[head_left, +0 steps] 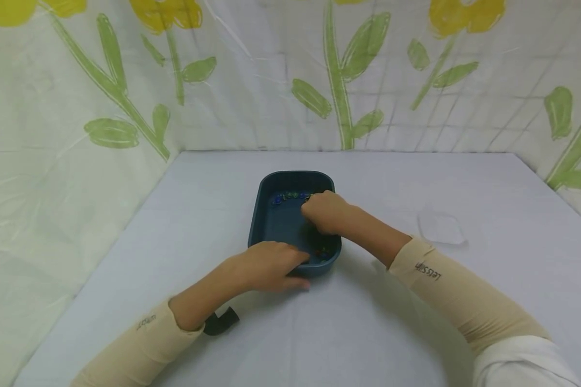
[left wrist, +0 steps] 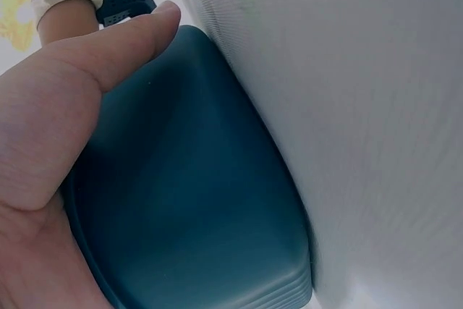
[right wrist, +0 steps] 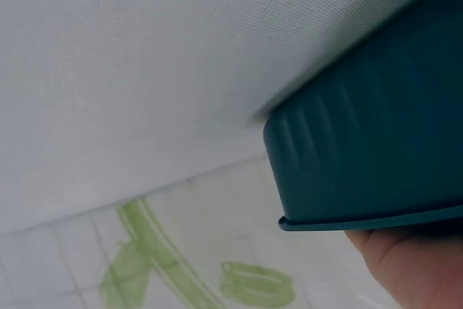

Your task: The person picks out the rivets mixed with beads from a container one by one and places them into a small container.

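A dark teal plastic tub (head_left: 283, 226) stands on the table with small glassy blue and green pieces (head_left: 290, 195) along its far end. A few more small coloured pieces (head_left: 322, 252) lie in its near right corner. My left hand (head_left: 271, 266) holds the near rim, fingers over the inside and thumb along the outer wall (left wrist: 195, 171). Over the right-hand rim reaches my right hand (head_left: 326, 211), its knuckles bent and its fingertips hidden inside the tub. I cannot tell what it holds. In the right wrist view the tub's ribbed outer wall (right wrist: 362, 135) hides most of that hand.
A pale, thin square (head_left: 440, 228) lies on the white-covered table (head_left: 465, 301) to the right. Under my left wrist shows a black band (head_left: 221, 322). A translucent curtain (head_left: 252, 80) painted with yellow flowers hangs behind the table.
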A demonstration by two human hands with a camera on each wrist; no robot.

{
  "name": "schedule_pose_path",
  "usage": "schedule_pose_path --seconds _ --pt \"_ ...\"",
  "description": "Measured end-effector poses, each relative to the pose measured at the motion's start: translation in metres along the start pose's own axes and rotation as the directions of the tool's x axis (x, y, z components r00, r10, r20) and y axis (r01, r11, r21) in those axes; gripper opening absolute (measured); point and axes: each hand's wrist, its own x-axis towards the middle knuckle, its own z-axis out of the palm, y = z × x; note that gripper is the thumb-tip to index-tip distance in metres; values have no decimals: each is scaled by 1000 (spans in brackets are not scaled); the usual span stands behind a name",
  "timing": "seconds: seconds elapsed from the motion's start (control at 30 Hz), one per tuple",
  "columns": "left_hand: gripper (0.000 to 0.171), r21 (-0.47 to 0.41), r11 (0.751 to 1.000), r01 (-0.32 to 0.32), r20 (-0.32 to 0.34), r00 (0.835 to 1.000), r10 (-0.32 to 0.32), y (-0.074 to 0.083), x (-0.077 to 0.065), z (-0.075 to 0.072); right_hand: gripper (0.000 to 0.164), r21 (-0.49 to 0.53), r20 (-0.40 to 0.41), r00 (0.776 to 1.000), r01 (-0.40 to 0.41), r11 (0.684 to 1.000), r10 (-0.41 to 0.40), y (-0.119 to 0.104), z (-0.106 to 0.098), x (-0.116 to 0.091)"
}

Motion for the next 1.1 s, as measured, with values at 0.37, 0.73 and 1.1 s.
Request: schedule_pose_path --seconds 0.37,0.73,1.1 --pt "36 10 1000 16 -2 1000 -16 1 0 0 19 96 -8 998 63 993 -62 4 -4 -3" --pt "35 5 1000 29 4 1000 -29 1 -1 0 16 176 -107 985 150 973 -132 4 -3 -7" --pt "42 15 999 37 4 999 -37 0 0 2 5 219 -106 987 143 965 -122 0 -6 -9"
